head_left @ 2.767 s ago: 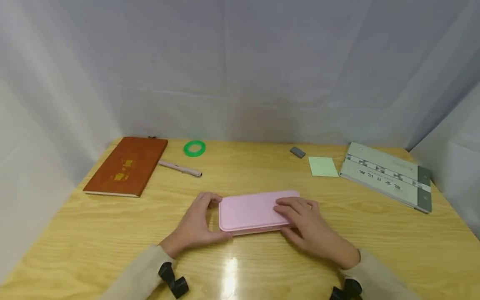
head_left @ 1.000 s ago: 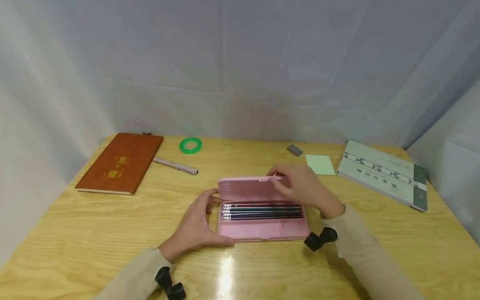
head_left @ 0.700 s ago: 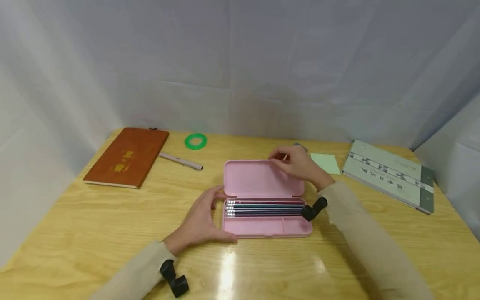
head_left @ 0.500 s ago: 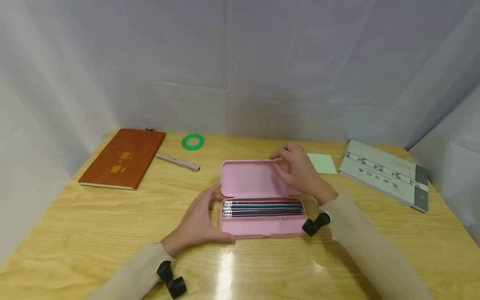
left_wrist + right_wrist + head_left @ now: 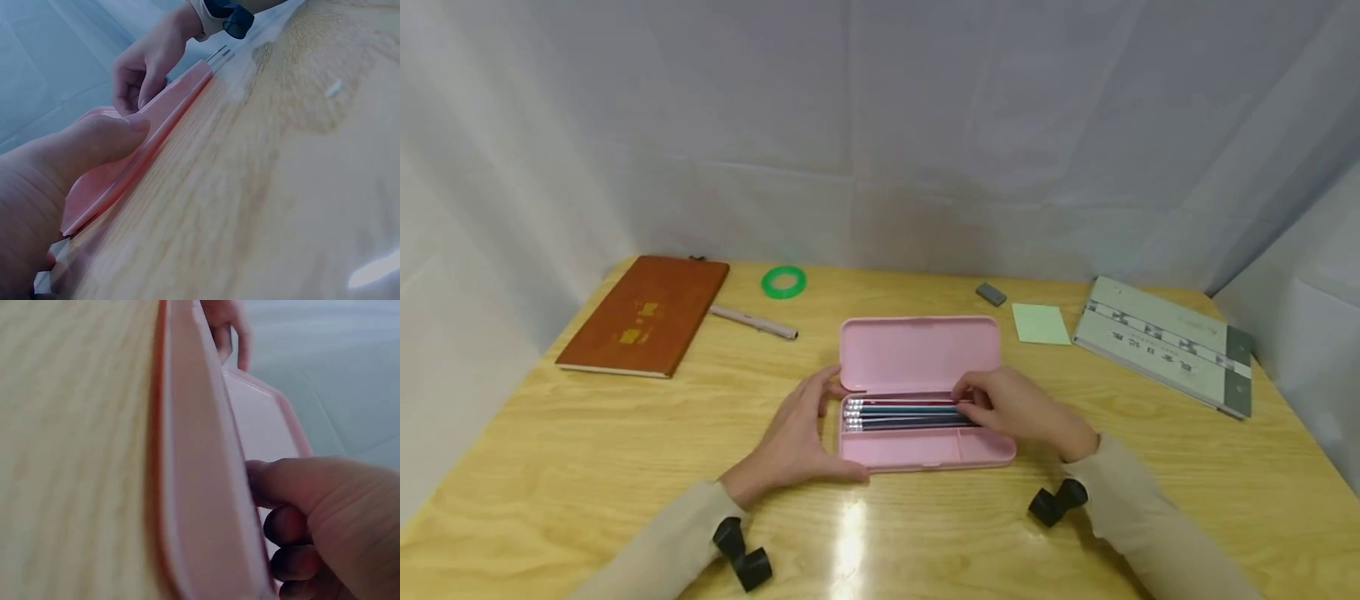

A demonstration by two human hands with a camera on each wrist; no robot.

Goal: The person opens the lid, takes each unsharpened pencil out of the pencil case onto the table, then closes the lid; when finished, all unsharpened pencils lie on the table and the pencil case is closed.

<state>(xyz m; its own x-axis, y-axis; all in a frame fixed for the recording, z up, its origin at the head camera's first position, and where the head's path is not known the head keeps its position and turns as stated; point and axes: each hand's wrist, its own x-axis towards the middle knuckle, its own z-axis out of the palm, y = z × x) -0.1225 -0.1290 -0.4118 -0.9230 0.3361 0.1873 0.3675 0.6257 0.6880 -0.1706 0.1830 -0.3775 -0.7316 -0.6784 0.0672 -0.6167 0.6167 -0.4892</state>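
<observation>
A pink pencil case (image 5: 898, 451) lies on the table with its lid (image 5: 917, 350) raised at the back. Several pencils (image 5: 910, 414) lie side by side in its rear compartment, eraser ends to the left. My left hand (image 5: 793, 437) grips the case's left end, with the thumb along the front edge, and the fingers behind. My right hand (image 5: 1018, 410) reaches into the rear compartment, where thumb and curled fingers pinch at the pencils' right part and hide their tips. In the right wrist view the thumb (image 5: 281, 481) dips behind the pink divider (image 5: 234, 456).
A brown notebook (image 5: 647, 317) and a pale pen (image 5: 755, 322) lie at the left. Further back are a green ring (image 5: 784, 293) and a small grey block (image 5: 991, 293). Pale green paper (image 5: 1040, 323) and a grey-green book (image 5: 1157, 346) lie at the right.
The case was shut, and my right hand swung its lid up and back. Since then it has let go of the lid and come down to the pencils. My left hand keeps its grip.
</observation>
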